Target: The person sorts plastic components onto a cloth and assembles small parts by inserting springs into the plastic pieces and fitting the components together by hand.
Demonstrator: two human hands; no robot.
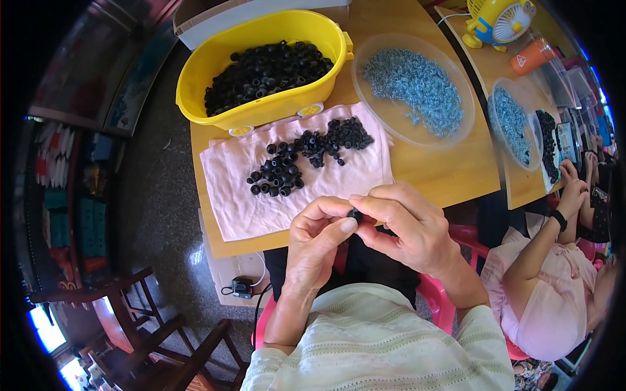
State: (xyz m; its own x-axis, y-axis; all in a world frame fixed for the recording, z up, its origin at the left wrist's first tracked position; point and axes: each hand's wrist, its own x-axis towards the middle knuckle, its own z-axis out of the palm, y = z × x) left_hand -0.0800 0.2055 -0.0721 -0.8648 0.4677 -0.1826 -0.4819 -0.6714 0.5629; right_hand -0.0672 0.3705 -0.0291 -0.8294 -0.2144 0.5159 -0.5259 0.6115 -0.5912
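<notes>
My left hand (315,238) and my right hand (412,228) meet just past the table's front edge. Between their fingertips is a small black rounded piece (355,214), mostly covered by the fingers. Both hands are closed on it. Beyond them, on a pink cloth (228,202), lie loose black hollow round caps (279,171). Smaller black pieces (350,134) form a heap farther right on the same cloth. Behind the cloth stands a yellow tub (195,98), with many black caps (267,73) inside it.
A round clear tray (466,117) of tiny light-blue pieces (417,85) sits to the right on the wooden table (456,173). At another table, a co-worker's hand (574,192) is beside a similar tray (521,159). A yellow fan (499,23) and orange cup (531,58) stand there.
</notes>
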